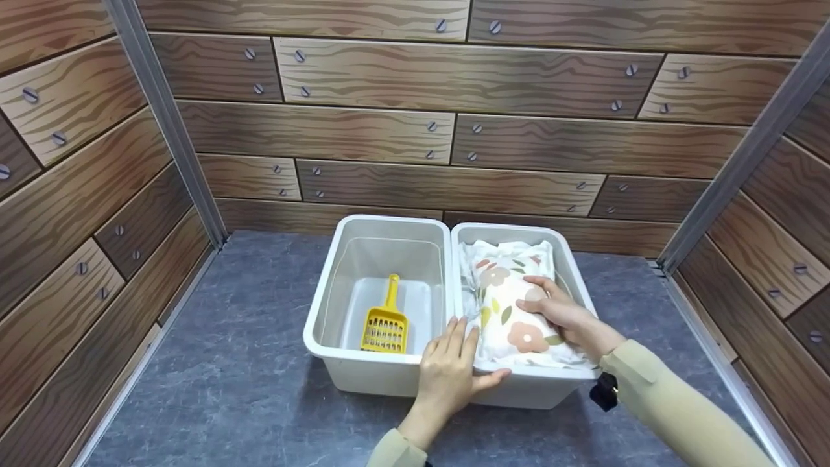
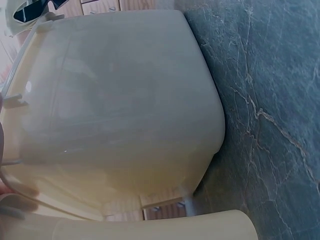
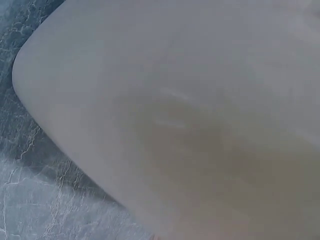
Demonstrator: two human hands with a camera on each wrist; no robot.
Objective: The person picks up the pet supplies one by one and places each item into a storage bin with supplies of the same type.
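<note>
Two pale grey-white plastic bins stand side by side in the head view. In the right bin (image 1: pixel 574 275) lies a small white cushion (image 1: pixel 502 318) with a flower print and frilled edges. My right hand (image 1: pixel 564 311) rests on the cushion's right side, thumb and index finger apart; its other fingers are mostly hidden. My left hand (image 1: pixel 449 366) lies with straight fingers over the front rims where the bins meet, its thumb along the right bin's front rim. A yellow slotted litter scoop (image 1: pixel 386 324) lies in the left bin (image 1: pixel 327 292).
Wood-pattern panels (image 1: pixel 415 71) enclose the back and both sides. Metal posts (image 1: pixel 172 123) run up the corners. The bins stand on a dark marbled floor (image 1: pixel 214 350). Bin walls (image 2: pixel 125 90) fill much of the left wrist view and the blurred right wrist view.
</note>
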